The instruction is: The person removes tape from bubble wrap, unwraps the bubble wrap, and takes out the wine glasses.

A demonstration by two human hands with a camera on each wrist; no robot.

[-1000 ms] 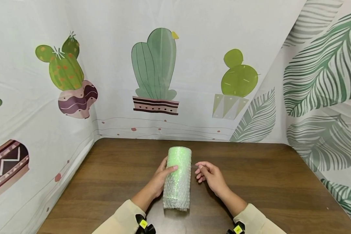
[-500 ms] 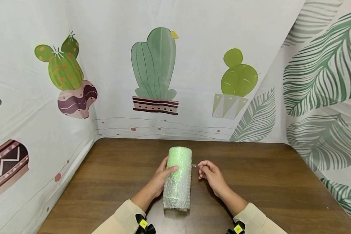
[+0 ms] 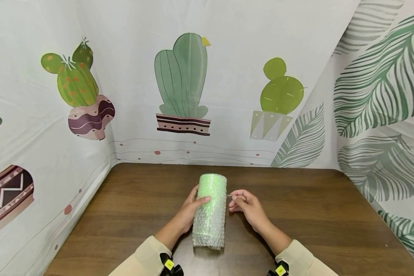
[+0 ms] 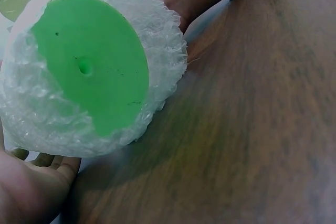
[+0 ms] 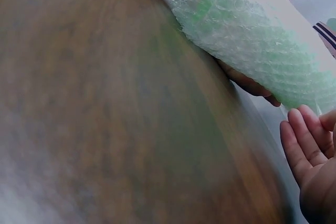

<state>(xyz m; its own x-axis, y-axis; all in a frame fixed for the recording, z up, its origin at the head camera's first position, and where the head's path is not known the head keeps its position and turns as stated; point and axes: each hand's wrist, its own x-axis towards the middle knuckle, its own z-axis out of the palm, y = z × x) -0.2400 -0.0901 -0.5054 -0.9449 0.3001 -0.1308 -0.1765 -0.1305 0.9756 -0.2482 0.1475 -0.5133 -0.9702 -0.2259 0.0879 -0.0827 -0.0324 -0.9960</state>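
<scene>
A green cylinder [image 4: 100,61] in clear bubble wrap [image 3: 210,226] is held tilted over the table. My left hand [image 3: 187,212] grips it from the left, thumb across its front and the other fingers behind and below. On the right side, my right hand [image 3: 250,207] pinches a small clear strip [image 3: 229,195] close to the wrap; whether it is tape or film I cannot tell. The left wrist view shows the cylinder's flat green end with a small hole in it, ringed by crumpled wrap. In the right wrist view the fingers [image 5: 299,145] reach the wrapped side.
The brown wooden table [image 3: 145,191] lies under both hands. A white cloth [image 3: 234,57] printed with cacti and leaves hangs along the back and sides. Black wrist straps [image 3: 170,266] sit over the beige sleeves [image 3: 141,255].
My right hand drew slightly away to the right, stretching the clear strip, then came back toward the wrap. The left hand and the wrapped cylinder have barely shifted.
</scene>
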